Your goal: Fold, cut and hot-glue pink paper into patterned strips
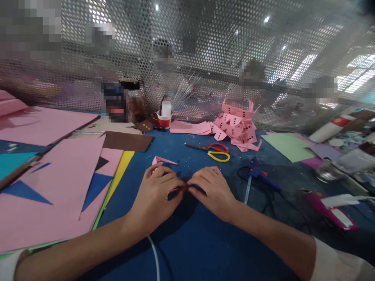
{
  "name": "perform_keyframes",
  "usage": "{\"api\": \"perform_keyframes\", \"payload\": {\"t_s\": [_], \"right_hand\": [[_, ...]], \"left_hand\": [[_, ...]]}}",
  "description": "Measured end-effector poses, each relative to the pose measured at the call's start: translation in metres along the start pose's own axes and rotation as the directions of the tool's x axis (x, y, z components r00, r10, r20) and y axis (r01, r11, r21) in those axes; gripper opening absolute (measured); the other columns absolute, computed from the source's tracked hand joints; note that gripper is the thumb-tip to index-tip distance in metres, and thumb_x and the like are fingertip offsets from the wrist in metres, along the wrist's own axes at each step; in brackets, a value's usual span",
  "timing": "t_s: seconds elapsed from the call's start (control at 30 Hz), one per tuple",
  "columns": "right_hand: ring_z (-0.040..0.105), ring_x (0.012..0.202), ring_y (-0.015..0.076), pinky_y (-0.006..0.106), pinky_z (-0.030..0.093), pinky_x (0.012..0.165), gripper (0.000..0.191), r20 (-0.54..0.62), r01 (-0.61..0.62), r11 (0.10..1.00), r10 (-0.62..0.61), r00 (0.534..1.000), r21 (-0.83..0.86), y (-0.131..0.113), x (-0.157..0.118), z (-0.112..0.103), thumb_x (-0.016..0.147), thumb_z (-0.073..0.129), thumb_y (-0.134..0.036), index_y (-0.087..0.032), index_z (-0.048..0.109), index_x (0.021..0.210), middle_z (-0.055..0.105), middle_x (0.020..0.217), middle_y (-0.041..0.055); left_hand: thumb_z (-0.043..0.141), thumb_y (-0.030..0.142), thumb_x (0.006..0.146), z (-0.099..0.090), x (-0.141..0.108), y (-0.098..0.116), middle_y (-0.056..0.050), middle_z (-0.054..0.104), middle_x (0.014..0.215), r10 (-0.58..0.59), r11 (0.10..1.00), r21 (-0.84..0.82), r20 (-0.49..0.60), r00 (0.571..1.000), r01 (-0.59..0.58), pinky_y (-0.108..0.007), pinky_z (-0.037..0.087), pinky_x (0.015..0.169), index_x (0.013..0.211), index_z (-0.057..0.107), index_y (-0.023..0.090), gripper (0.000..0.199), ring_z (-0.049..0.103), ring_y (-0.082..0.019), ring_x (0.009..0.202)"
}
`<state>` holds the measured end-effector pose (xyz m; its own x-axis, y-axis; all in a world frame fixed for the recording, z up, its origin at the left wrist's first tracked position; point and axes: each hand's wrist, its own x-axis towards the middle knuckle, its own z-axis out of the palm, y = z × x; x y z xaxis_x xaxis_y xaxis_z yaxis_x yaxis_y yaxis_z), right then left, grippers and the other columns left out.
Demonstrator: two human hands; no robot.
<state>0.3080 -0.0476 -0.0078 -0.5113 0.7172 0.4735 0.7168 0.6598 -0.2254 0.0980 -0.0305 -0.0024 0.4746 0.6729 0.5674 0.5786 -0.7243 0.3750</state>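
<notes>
Looking down from the head view, we see our left hand [158,191] and right hand [215,191] meeting at the fingertips, above the blue table [187,249]. The left thumb and forefinger are together at their tips, seemingly clamped on a small piece of pink paper [177,189], which is mostly hidden. The right fingertips come against the same place; whether they pinch it, we cannot tell. Just beyond the left fingers is a folded pink strip [166,159]; its contact with them is unclear.

We judge this paper to be very light, soft and not slippery, but it may crease or tear easily. It would be better for us to take it by the edges or the fold, with little pressure, and to support both ends.

Beyond our hands are the scissors [207,148], a stack of pink strips [190,128] and a pink paper construction [237,121]. The glue gun [259,171] lies to our right.
</notes>
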Motion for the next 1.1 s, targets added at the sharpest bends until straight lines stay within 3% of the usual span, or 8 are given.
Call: {"api": "perform_keyframes", "payload": {"t_s": [0.63,1.1], "right_hand": [[0.06,0.093,0.019,0.037,0.037,0.087,0.009,0.009,-0.001,1.0,0.001,1.0,-0.02,0.0018,0.0006,0.0041,0.092,0.061,-0.013,-0.019,0.065,0.097,0.07,0.097,0.0022],[0.061,0.098,0.019,0.04,0.032,0.094,0.014,0.121,0.004,1.0,-0.001,0.993,-0.026,0.0049,-0.0027,0.0046,0.101,0.047,-0.013,-0.018,0.059,0.104,0.069,0.105,0.0049]], "left_hand": [[0.061,0.025,0.091,0.0018,-0.0032,-0.001,0.003,0.072,0.087,0.015,0.997,0.073,0.068,0.998,-0.02,-0.048,0.03,0.109,0.087,0.068,0.025,0.007,0.061,-0.022,0.1],[0.062,0.024,0.089,0.0022,-0.0028,-0.001,0.001,0.072,0.086,0.011,0.996,0.086,0.066,0.998,-0.016,-0.048,0.031,0.109,0.084,0.068,0.024,0.008,0.062,-0.022,0.099]]}}
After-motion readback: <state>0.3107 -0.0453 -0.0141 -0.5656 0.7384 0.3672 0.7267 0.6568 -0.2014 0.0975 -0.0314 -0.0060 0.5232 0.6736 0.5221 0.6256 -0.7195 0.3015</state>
